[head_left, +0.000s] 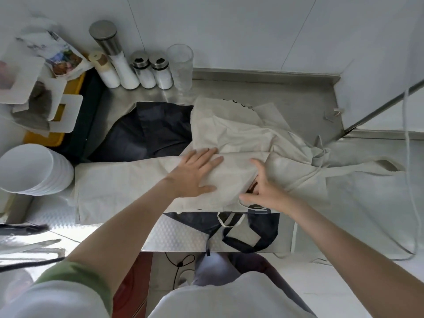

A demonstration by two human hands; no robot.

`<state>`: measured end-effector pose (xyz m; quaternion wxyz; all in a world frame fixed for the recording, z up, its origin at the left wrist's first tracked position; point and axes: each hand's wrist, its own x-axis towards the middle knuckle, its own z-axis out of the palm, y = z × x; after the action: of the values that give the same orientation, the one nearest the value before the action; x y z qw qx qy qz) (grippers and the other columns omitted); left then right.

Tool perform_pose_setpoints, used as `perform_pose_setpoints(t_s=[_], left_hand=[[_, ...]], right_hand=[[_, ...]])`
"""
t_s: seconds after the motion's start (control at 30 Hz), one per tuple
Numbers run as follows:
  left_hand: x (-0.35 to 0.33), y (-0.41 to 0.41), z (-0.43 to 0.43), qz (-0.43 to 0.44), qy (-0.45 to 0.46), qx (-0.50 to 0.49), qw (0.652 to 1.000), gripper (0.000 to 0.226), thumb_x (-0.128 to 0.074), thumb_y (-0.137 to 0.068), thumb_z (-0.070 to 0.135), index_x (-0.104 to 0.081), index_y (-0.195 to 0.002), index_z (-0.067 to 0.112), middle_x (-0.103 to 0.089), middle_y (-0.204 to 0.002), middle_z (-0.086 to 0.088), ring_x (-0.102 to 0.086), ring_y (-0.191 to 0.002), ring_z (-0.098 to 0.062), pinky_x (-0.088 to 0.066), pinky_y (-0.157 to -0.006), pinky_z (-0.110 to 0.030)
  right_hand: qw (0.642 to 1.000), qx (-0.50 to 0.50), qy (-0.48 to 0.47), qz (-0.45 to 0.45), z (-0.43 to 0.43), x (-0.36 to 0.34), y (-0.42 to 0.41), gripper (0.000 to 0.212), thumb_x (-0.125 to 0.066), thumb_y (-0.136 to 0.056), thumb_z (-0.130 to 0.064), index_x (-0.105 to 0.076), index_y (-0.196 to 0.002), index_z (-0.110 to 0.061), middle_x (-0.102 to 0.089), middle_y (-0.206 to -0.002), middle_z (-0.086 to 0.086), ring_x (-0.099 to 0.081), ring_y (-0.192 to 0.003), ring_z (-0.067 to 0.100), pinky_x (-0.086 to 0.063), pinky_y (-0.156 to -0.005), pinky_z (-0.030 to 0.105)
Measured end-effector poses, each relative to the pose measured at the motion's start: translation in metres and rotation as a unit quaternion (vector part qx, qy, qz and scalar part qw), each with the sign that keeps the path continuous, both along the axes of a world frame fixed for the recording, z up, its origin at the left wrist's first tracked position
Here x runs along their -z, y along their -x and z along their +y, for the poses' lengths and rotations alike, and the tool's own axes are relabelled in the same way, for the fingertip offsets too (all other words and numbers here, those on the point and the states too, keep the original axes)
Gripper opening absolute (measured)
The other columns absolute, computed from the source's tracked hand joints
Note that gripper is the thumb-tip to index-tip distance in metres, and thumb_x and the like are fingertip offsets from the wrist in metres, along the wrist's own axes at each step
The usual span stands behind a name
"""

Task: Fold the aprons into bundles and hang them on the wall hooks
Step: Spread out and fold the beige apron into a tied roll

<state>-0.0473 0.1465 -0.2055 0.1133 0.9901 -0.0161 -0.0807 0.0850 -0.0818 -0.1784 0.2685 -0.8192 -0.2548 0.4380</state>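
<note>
A beige apron (128, 184) lies spread across the steel counter (298, 97), partly folded, its straps (321, 157) trailing to the right. My left hand (195, 173) presses flat on the fold in the middle of the cloth. Just to its right, my right hand (263, 189) has its fingers tucked under the beige fabric's edge and grips it. A dark navy apron (151, 131) lies beneath and behind the beige one. Another dark piece with a loop strap (250, 230) hangs over the counter's front edge. No wall hooks are in view.
Salt shakers and jars (137, 70) and a clear cup (181, 65) stand at the back wall. A stack of white bowls (34, 168) sits at the left. A yellow tray (66, 92) with papers lies far left. A white cord (410, 157) hangs at the right.
</note>
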Motion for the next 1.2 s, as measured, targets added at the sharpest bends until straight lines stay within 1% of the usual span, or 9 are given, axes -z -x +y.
perform_pose_setpoints(t_s=[0.13, 0.33, 0.57, 0.7, 0.8, 0.93, 1.03, 1.13, 1.2], left_hand=[[0.003, -0.007, -0.013, 0.120, -0.081, 0.039, 0.989, 0.112, -0.044, -0.076, 0.081, 0.024, -0.149, 0.029, 0.033, -0.155, -0.006, 0.027, -0.144, -0.023, 0.017, -0.116, -0.044], [0.001, -0.007, -0.013, 0.186, -0.087, 0.079, 0.976, 0.124, -0.054, -0.070, 0.080, 0.033, -0.144, 0.031, 0.039, -0.151, -0.008, 0.035, -0.140, -0.024, 0.020, -0.115, -0.046], [-0.004, -0.005, -0.007, 0.197, -0.109, 0.140, 0.964, 0.130, -0.066, -0.066, 0.073, 0.030, -0.145, 0.034, 0.045, -0.146, -0.007, 0.040, -0.137, -0.023, 0.023, -0.113, -0.047], [-0.004, -0.005, -0.003, 0.217, -0.145, 0.174, 0.949, 0.139, -0.076, -0.060, 0.067, 0.029, -0.145, 0.034, 0.047, -0.143, -0.006, 0.040, -0.136, -0.022, 0.026, -0.111, -0.045], [-0.001, -0.003, -0.002, 0.231, -0.162, 0.190, 0.940, 0.143, -0.080, -0.057, 0.064, 0.031, -0.144, 0.036, 0.048, -0.142, -0.005, 0.042, -0.133, -0.021, 0.026, -0.110, -0.044], [0.001, -0.003, 0.000, 0.242, -0.176, 0.206, 0.932, 0.144, -0.081, -0.056, 0.062, 0.028, -0.146, 0.034, 0.047, -0.144, -0.006, 0.042, -0.133, -0.022, 0.025, -0.112, -0.046], [0.001, -0.005, -0.002, 0.222, -0.159, 0.198, 0.941, 0.117, -0.062, -0.071, 0.073, 0.013, -0.152, 0.031, 0.035, -0.153, -0.006, 0.033, -0.141, -0.023, 0.019, -0.115, -0.046], [-0.005, -0.011, -0.018, 0.092, -0.122, 0.182, 0.971, 0.073, -0.018, -0.092, 0.068, -0.035, -0.147, 0.024, -0.011, -0.160, -0.010, -0.008, -0.148, -0.026, 0.000, -0.118, -0.041], [-0.009, -0.028, -0.038, 0.057, -0.101, 0.190, 0.975, 0.084, 0.001, -0.094, 0.062, -0.056, -0.132, 0.013, -0.036, -0.151, -0.006, -0.031, -0.138, -0.027, -0.014, -0.113, -0.038]], right_hand=[[0.995, -0.068, 0.042, -0.053, -0.006, 0.006, 0.015, 0.103, -0.074, -0.078, -0.026, 0.004, -0.143, -0.046, -0.052, -0.087, -0.004, -0.056, -0.068, 0.012, -0.048, -0.067, 0.027], [0.994, -0.101, 0.039, -0.034, -0.019, 0.018, 0.023, 0.055, -0.060, -0.091, -0.021, -0.030, -0.137, -0.026, -0.056, -0.095, 0.002, -0.058, -0.085, 0.015, -0.050, -0.086, 0.039], [0.921, 0.340, -0.124, 0.146, -0.011, 0.019, 0.027, 0.007, -0.063, -0.092, -0.020, -0.057, -0.093, -0.020, -0.064, -0.094, -0.002, -0.058, -0.092, 0.013, -0.044, -0.083, 0.022], [0.929, 0.298, -0.081, 0.204, -0.014, 0.018, 0.028, 0.007, -0.061, -0.092, -0.017, -0.066, -0.093, -0.023, -0.067, -0.104, -0.007, -0.059, -0.104, 0.013, -0.042, -0.099, 0.032], [0.974, 0.193, -0.017, 0.116, -0.018, 0.017, 0.030, 0.014, -0.058, -0.091, -0.016, -0.065, -0.079, -0.013, -0.064, -0.083, -0.004, -0.058, -0.087, 0.017, -0.040, -0.079, 0.029], [0.996, -0.028, 0.082, -0.031, -0.031, 0.020, 0.031, 0.030, -0.058, -0.091, -0.037, -0.060, -0.091, -0.007, -0.057, -0.095, 0.004, -0.055, -0.085, 0.018, -0.042, -0.073, 0.030], [0.963, -0.174, 0.156, -0.134, -0.052, 0.017, 0.027, 0.034, -0.054, -0.090, -0.049, -0.050, -0.090, -0.015, -0.054, -0.092, -0.002, -0.054, -0.085, 0.019, -0.047, -0.077, 0.035], [0.951, -0.157, 0.192, -0.185, -0.079, 0.013, 0.018, 0.032, -0.039, -0.099, -0.047, -0.047, -0.090, -0.017, -0.053, -0.084, -0.002, -0.056, -0.081, 0.021, -0.045, -0.073, 0.034], [0.939, -0.109, 0.218, -0.241, -0.100, 0.010, 0.010, 0.030, -0.033, -0.101, -0.039, -0.050, -0.093, -0.016, -0.059, -0.090, 0.004, -0.059, -0.087, 0.024, -0.042, -0.072, 0.032]])
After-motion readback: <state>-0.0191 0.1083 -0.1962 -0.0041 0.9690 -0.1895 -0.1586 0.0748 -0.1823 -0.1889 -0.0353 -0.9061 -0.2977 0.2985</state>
